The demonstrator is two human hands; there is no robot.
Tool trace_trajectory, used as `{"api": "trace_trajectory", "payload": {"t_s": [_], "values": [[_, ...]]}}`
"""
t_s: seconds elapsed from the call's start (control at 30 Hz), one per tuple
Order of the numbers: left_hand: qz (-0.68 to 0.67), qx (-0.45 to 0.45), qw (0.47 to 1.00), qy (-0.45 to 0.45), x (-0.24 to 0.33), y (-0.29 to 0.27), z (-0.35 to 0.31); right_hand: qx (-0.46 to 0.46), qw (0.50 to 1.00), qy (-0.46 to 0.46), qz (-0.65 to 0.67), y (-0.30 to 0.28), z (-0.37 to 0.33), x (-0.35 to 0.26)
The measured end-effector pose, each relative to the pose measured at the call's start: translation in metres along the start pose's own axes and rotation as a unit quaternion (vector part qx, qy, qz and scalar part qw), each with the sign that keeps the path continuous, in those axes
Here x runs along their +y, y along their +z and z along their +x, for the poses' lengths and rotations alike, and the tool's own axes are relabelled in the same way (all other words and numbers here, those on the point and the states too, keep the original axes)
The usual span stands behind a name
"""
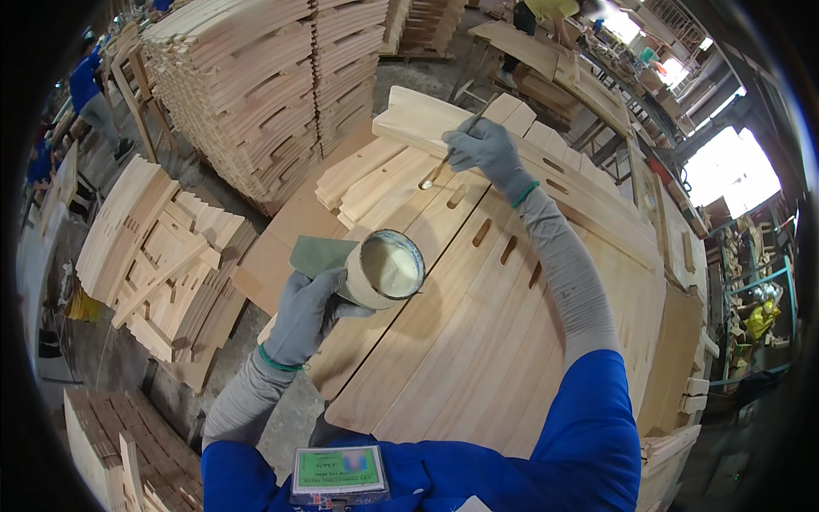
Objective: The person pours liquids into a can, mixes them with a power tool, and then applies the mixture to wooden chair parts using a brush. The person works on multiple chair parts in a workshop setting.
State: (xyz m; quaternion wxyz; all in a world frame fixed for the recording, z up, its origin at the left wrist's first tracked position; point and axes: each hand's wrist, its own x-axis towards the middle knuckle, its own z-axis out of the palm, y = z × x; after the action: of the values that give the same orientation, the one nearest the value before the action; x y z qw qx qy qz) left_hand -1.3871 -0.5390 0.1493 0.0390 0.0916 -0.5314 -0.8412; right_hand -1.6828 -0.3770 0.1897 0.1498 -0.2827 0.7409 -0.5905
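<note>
My left hand [305, 317], in a grey glove, is wrapped round a cup [365, 286] of cream-white liquid, tilted towards me. A flat dark-green piece [320, 255], its material unclear, sticks out beside the cup above my fingers. My right hand [485, 152], also gloved, pinches a thin brush [436, 175]. The brush's pale tip sits at a slot in a light wooden board [418, 213]. Several slotted boards [444, 341] lie side by side under both hands. A thicker wooden piece [418, 122] rests across their far end, near my right hand.
Tall stacks of curved wooden slats [239, 94] stand at the far left. A lower stack of wooden parts [162, 264] is at the left, with another stack [128, 444] nearer. Workbenches [529, 51] and a person in a yellow top [550, 8] are at the back.
</note>
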Motion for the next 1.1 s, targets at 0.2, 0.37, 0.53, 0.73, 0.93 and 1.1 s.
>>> {"api": "trace_trajectory", "payload": {"t_s": [0.2,0.37,0.53,0.73,0.93,1.1], "values": [[-0.012,-0.024,1.0,0.004,-0.008,-0.008,0.0,-0.068,0.969,-0.138,-0.192,0.003,0.003,-0.009],[0.02,-0.014,0.999,0.041,-0.005,-0.004,-0.002,-0.141,0.983,-0.096,-0.064,0.012,0.002,-0.01],[0.058,-0.017,0.998,0.024,0.001,0.004,-0.001,-0.073,0.969,-0.112,-0.209,-0.009,0.009,-0.016],[-0.108,0.018,0.994,0.01,0.001,0.002,-0.007,-0.095,0.991,-0.012,-0.088,0.016,0.007,-0.019],[0.314,0.019,0.915,0.253,-0.017,-0.005,-0.002,-0.019,0.995,-0.058,0.079,-0.04,-0.001,-0.001],[0.134,0.061,0.982,0.121,0.013,0.008,-0.021,0.023,0.992,-0.099,0.078,-0.018,-0.077,-0.063]]}}
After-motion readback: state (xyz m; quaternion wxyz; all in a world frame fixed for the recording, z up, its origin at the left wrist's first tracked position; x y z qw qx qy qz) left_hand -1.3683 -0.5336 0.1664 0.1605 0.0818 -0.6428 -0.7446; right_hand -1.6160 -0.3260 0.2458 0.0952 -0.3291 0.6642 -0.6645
